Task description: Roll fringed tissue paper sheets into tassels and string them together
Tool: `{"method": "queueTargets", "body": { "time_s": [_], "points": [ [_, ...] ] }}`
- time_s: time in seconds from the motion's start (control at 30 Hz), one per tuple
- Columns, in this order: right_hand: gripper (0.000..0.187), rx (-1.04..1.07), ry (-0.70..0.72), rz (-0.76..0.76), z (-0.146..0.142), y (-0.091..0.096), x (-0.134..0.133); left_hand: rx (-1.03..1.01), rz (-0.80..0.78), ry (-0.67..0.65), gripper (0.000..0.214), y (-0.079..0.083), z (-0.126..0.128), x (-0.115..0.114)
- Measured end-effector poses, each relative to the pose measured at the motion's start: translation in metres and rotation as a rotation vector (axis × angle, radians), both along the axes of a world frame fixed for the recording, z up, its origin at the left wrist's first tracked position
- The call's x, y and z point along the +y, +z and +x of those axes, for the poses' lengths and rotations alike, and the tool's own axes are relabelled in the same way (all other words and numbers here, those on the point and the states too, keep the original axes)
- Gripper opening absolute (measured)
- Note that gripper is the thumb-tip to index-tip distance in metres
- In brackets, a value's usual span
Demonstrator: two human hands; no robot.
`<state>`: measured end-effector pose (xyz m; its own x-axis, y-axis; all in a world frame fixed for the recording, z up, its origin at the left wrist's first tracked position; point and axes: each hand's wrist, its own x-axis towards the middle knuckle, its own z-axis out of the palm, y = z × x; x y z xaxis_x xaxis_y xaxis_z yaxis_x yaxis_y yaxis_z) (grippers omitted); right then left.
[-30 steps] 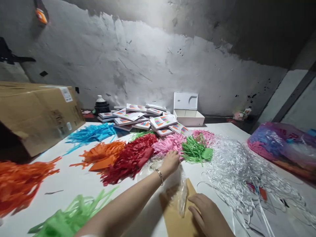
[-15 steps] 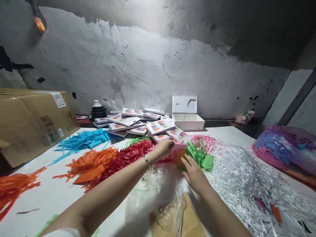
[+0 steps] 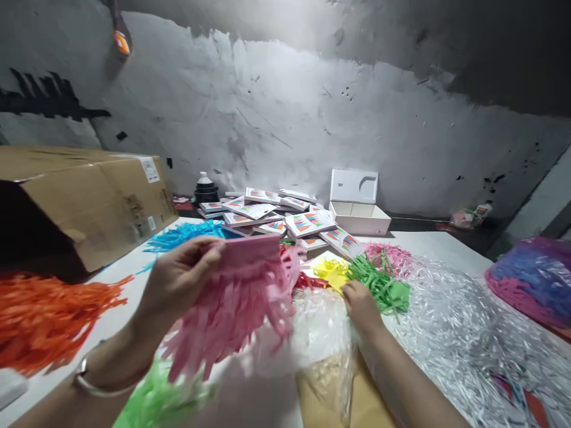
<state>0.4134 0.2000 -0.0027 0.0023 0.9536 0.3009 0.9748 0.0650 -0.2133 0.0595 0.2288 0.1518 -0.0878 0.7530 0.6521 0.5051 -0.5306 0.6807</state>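
Observation:
My left hand (image 3: 190,273), a bracelet at its wrist, pinches the top edge of a pink fringed paper tassel (image 3: 250,258). The tassel's cut strips hang down over the table, blurred by motion. At the right, my right hand (image 3: 363,309) has its fingers closed on the near edge of a yellow paper tassel (image 3: 332,272). A green paper tassel (image 3: 379,279) lies just beyond that hand. Between my arms, clear plastic bags (image 3: 319,324) rest over brown kraft paper (image 3: 328,389). Light green strips (image 3: 163,395) lie below the pink tassel.
Flat printed boxes (image 3: 307,223) are heaped at the back beside an open white box (image 3: 361,220). A cardboard carton (image 3: 98,202) stands left, near orange strips (image 3: 57,315) and blue strips (image 3: 182,235). Silver tinsel (image 3: 459,321) and a bag of coloured strips (image 3: 530,279) fill the right side.
My left hand has lifted the pink tassel leftward and nearer to me, uncovering the yellow one. My right hand's spread fingers have closed on the yellow tassel. The view has turned left.

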Motion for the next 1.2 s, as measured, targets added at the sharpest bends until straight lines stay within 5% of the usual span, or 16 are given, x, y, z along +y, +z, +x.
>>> {"method": "queueTargets", "body": {
  "time_s": [0.13,0.27,0.43,0.57,0.67,0.8,0.9,1.0,1.2],
  "points": [
    [0.019,-0.03,0.215,-0.14,-0.093,-0.001,0.012,0.069,-0.064,-0.11,0.034,-0.036,-0.018,-0.025],
    [0.031,-0.058,0.137,-0.254,-0.147,-0.011,0.037,0.077,-0.159,-0.115,0.035,-0.061,-0.034,-0.034],
    [0.032,-0.042,0.045,-0.308,-0.161,-0.018,0.048,-0.04,-0.338,-0.196,0.038,-0.083,-0.047,-0.044],
    [0.032,0.006,0.054,-0.287,-0.148,-0.001,0.042,-0.162,-0.434,-0.275,0.039,-0.092,-0.049,-0.051],
    [0.024,0.048,0.094,-0.173,-0.147,0.03,0.021,-0.227,-0.502,-0.346,0.041,-0.091,-0.048,-0.06],
    [0.025,0.102,0.224,0.062,-0.18,0.066,-0.044,-0.321,-0.571,-0.437,0.045,-0.095,-0.042,-0.083],
    [0.018,0.117,0.426,0.243,-0.214,0.071,-0.096,-0.409,-0.635,-0.465,0.052,-0.107,-0.032,-0.109],
    [0.022,0.234,0.462,0.401,-0.228,0.062,-0.124,-0.486,-0.722,-0.418,0.057,-0.121,-0.025,-0.135],
    [0.024,0.891,0.315,0.061,-0.212,0.056,-0.132,-0.384,-0.648,-0.499,0.043,-0.126,-0.021,-0.156]
  ]
}}
